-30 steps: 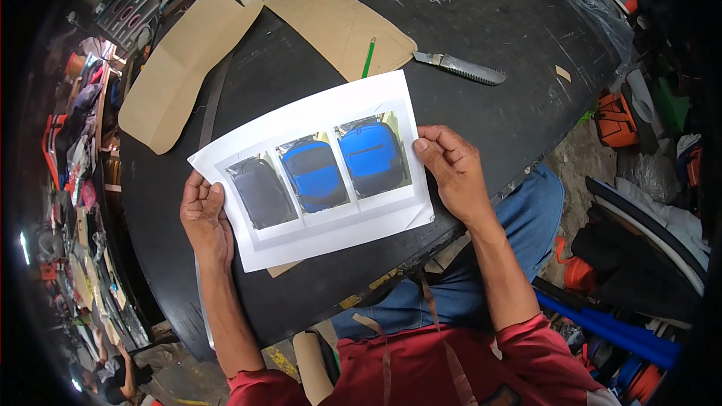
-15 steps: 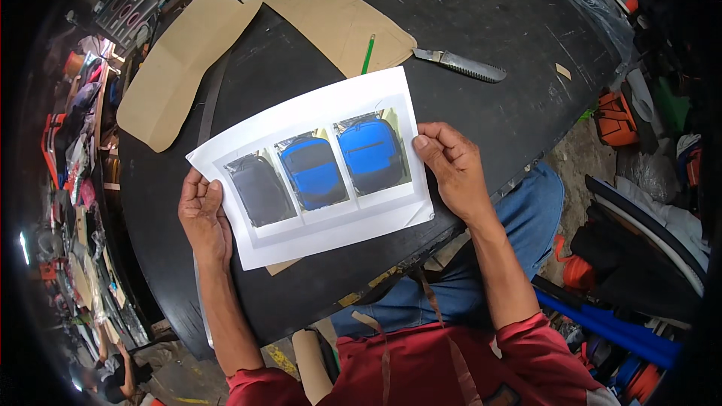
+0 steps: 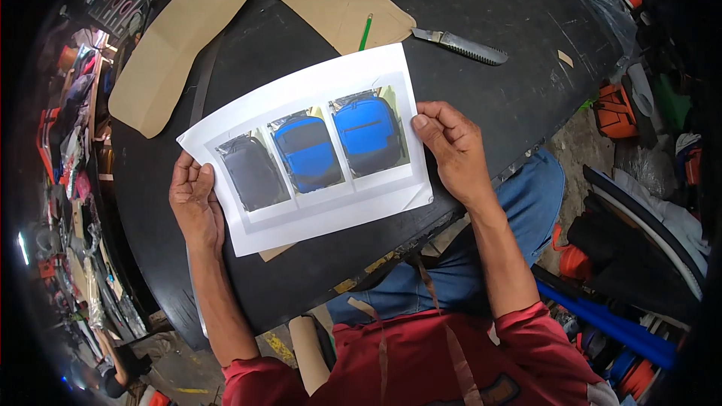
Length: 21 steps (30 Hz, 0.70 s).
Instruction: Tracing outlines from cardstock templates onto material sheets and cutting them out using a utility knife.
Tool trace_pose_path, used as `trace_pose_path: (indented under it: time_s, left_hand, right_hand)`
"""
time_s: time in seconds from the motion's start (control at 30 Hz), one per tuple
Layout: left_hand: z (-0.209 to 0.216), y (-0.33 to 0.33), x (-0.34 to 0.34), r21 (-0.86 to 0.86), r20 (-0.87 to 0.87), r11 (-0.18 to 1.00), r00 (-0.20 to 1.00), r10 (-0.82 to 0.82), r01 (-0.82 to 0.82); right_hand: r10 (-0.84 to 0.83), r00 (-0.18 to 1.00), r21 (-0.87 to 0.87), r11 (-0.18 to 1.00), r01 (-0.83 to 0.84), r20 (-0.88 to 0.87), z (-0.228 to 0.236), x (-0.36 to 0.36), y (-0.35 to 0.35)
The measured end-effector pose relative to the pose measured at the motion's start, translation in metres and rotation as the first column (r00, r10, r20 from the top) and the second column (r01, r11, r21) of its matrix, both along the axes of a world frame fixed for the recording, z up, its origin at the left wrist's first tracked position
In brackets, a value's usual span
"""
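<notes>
A white printed sheet [image 3: 331, 214] is held tilted above the black table, its upper edge curving. Three backpack pictures show on it: one dark grey, two blue and black. My left hand [image 3: 197, 201] pinches the sheet's left edge between thumb and fingers. At the opposite edge, my right hand [image 3: 450, 149] grips it with the thumb on top. Beyond the sheet a green pencil [image 3: 365, 31] lies on a brown cardboard piece [image 3: 331, 1]. Beside that piece rests a knife [image 3: 462, 46] with a serrated edge.
The black table [image 3: 496, 105] has a worn near edge. A long cardboard template [image 3: 174, 49] lies at its far left. Right of the table are an orange bag [image 3: 617, 113] and a blue roll [image 3: 609, 323]. Crowded shelves [image 3: 75, 180] line the left, where another person [image 3: 116, 376] is partly visible.
The sheet and both hands sit slightly higher and further left in the picture, and the table's contents have shifted up with the view. Both hands keep their hold.
</notes>
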<state>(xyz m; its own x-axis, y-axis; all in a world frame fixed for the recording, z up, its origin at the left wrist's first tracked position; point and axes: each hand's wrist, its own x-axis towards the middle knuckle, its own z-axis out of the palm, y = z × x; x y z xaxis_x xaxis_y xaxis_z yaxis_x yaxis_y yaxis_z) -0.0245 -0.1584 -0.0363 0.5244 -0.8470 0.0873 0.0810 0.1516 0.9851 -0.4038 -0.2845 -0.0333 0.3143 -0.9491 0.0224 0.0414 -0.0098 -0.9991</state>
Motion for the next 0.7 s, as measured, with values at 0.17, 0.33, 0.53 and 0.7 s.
trace_pose_path:
  time_s: [0.17, 0.33, 0.53, 0.7]
  left_hand:
    - [-0.001, -0.001, -0.001, -0.005, 0.001, 1.0, 1.0, 0.003, -0.003]
    - [0.003, -0.001, -0.003, 0.007, -0.003, 1.0, 1.0, 0.009, -0.009]
    - [0.006, -0.002, -0.009, -0.018, -0.038, 1.0, 0.999, 0.01, -0.011]
    - [0.008, 0.0, -0.009, -0.008, -0.053, 1.0, 0.998, -0.013, 0.013]
  right_hand:
    - [-0.009, 1.0, -0.014, 1.0, 0.009, 0.028, -0.002, -0.001, -0.001]
    - [0.025, 0.998, -0.027, 0.999, -0.023, 0.064, 0.003, 0.0, 0.001]
    - [0.051, 0.996, -0.013, 0.999, -0.051, 0.075, -0.003, 0.0, 0.0]
    - [0.018, 1.0, -0.067, 0.998, -0.016, 0.023, -0.008, -0.002, 0.0]
